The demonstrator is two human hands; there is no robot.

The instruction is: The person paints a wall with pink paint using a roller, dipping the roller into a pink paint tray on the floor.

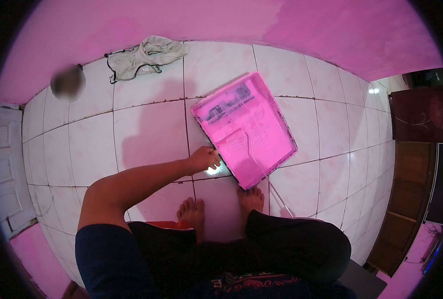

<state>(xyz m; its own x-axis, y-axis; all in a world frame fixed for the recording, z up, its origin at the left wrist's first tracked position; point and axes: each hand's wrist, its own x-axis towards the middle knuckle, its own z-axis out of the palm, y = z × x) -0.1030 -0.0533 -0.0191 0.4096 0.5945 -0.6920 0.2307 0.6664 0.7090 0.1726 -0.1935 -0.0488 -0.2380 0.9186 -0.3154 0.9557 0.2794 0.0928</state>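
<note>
My left hand [205, 159] has its fingers curled at the left edge of a plastic paint tray [279, 149], which is coated in pink paint with dark patches at its far end. A paint roller [231, 139] lies in the pink paint, its thin bent rod [276, 192] running out over the tray's near edge toward my right knee, where its end is hidden. My bare feet stand on the tiles just below the tray. My right hand is not in view.
A crumpled pale cloth [146, 57] lies by the pink wall, near a blurred round object [68, 82]. The white tiled floor [151, 124] stretches around me. A white door [4, 164] is at left, dark wooden furniture [396, 184] at right.
</note>
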